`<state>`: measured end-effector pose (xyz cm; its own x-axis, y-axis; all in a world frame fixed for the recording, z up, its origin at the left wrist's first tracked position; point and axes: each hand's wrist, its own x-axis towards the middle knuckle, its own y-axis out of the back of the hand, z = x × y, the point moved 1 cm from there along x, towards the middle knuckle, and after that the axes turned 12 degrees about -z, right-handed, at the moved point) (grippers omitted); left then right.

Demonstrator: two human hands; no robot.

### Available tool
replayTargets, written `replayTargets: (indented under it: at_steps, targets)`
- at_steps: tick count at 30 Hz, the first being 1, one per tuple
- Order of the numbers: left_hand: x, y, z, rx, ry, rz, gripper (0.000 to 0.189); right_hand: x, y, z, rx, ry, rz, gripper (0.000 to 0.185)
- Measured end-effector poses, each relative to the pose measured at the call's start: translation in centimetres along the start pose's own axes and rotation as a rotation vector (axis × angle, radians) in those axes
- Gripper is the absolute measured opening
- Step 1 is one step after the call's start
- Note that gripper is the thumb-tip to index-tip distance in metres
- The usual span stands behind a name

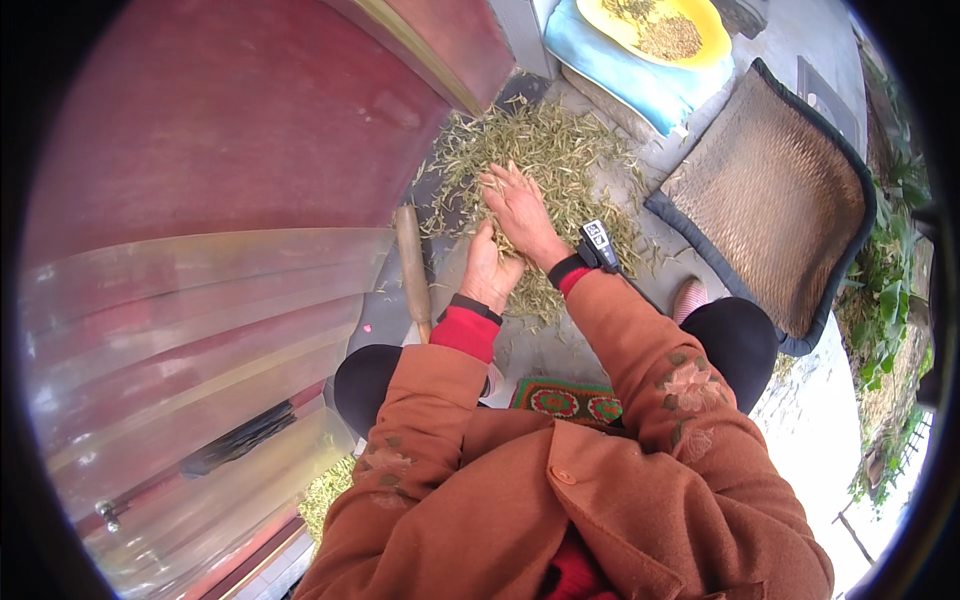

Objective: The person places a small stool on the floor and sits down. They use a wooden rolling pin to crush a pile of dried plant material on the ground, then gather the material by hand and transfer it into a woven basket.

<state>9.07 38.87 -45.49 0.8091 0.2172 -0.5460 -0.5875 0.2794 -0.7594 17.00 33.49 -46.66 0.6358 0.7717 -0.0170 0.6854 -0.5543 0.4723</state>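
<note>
A heap of dry pale-green pods or husks [555, 150] lies on the grey floor in front of me. My right hand [523, 214] lies palm down over the lower left part of the heap, fingers somewhat spread, with bits of husk about the fingertips. Just below it, my left hand [489, 266] is turned palm up, thumb raised, its fingers reaching under the right hand. Some husks show between the two hands; whether either hand grips them is hidden. A wooden stick or mallet [412, 262] lies left of my left hand.
A woven winnowing basket [772, 195] with a dark cloth rim lies at the right. At the top, a yellow basin [716, 45] holding grain and husks rests on a light-blue cushion [600, 71]. A red door [225, 127] with clear plastic sheeting stands left. A patterned mat [570, 401] lies near my feet.
</note>
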Motion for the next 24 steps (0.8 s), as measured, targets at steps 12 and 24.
replayTargets:
  at_steps: [12, 24]
  targets:
    - [0.3, 0.5, 2.2, 0.033, -0.167, -0.344, 0.068, -4.3, -0.4, -5.8, 0.112, 0.270, -0.039, 0.057]
    - [0.5, 2.1, 0.1, 0.230, -0.085, -0.116, 0.031, 0.2, 1.5, 2.4, 0.300, -0.202, 0.143, 0.037]
